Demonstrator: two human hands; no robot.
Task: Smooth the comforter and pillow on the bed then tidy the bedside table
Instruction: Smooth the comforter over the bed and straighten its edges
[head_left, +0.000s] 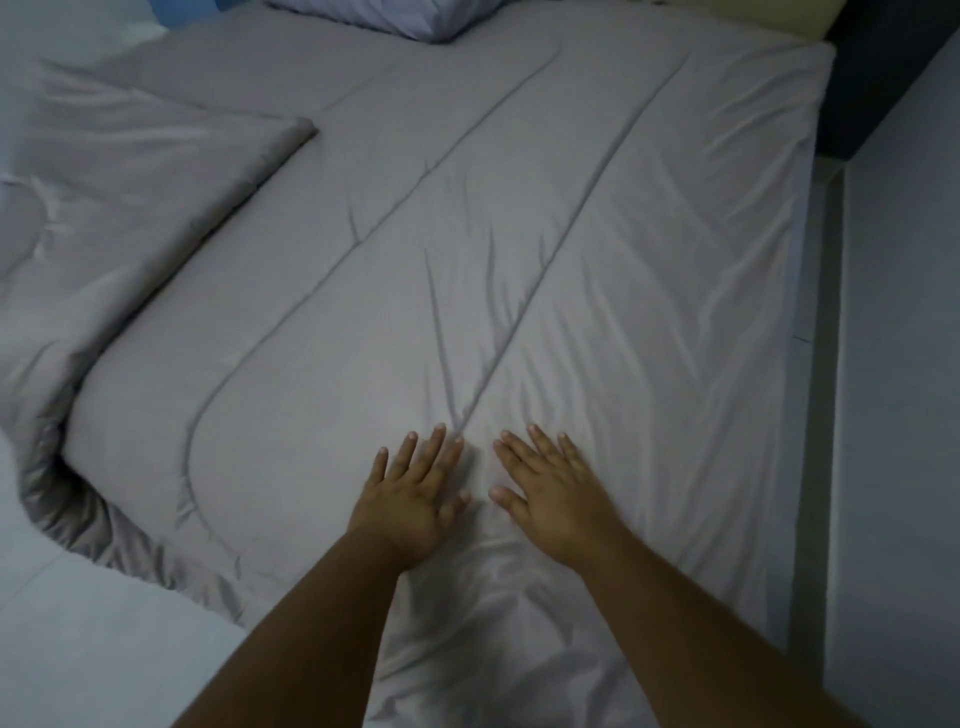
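Both hands lie flat and open on the comforter (467, 291), fingers spread, palms down, grasping nothing. The left hand (415, 499) and right hand (545, 499) sit close together, just either side of a stitched seam that runs away from the fingertips toward the pillow (384, 18), which lies far beyond them at the head of the bed.

The step in hand looks like smoothing. Several long creases start just past the fingertips and fan outward, and bunched folds gather behind the wrists. To do it well, I would press lightly and sweep the palms apart and away, pushing the slack toward the bed's edges instead of piling it into new ridges; firm pressure on fabric this loose would likely drag the whole cover. Well to the left of the left hand, a corner of the comforter is folded back on itself, and it spills off the bed edge in a heap; that will need lifting and laying flat, not rubbing.

The light is dim and bluish, so fine wrinkles are hard to judge. To the right of the right hand the bed ends at a pale strip, then the floor (893, 415), with a dark panel (883, 78) at the far right. No bedside desk is in view.
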